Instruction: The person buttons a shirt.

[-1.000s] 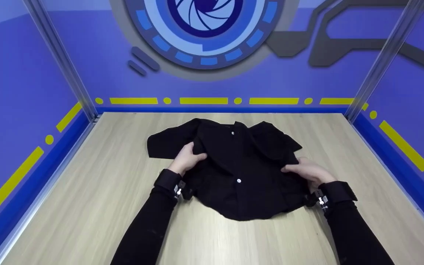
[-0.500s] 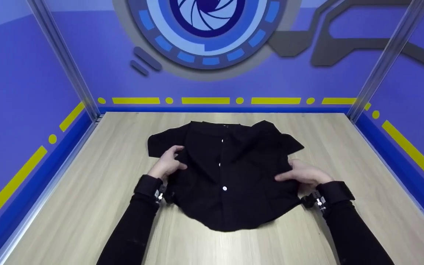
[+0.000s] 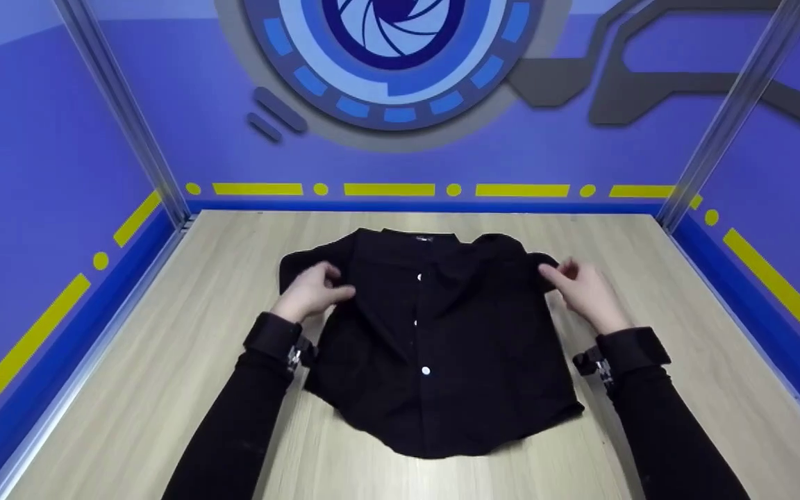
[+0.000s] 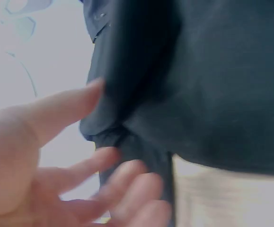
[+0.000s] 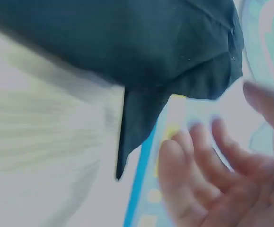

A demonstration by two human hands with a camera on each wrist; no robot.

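Observation:
A black button-up shirt [image 3: 473, 340] lies front side up, collar toward the back wall and curved hem toward me. White buttons run down its middle, and a small label [image 3: 425, 239] shows inside the neck. Over the left sleeve near the armpit is my left hand [image 3: 313, 290]; in the left wrist view its thumb [image 4: 66, 111] and fingers are apart, with no cloth pinched. My right hand [image 3: 586, 292] hovers by the right sleeve [image 3: 542, 262]. The right wrist view shows its fingers [image 5: 174, 161] spread and loosely bent, apart from the cloth.
The shirt lies on a light wood-grain table [image 3: 185, 333]. Blue printed panels [image 3: 400, 167] with yellow dashes enclose the table at the back and both sides, and metal posts [image 3: 126, 114] stand in the back corners.
The shirt's front and hem have spread flatter and come toward me, more of its buttons now showing. My left hand moved left; my right hand let go of the side and moved up to the sleeve.

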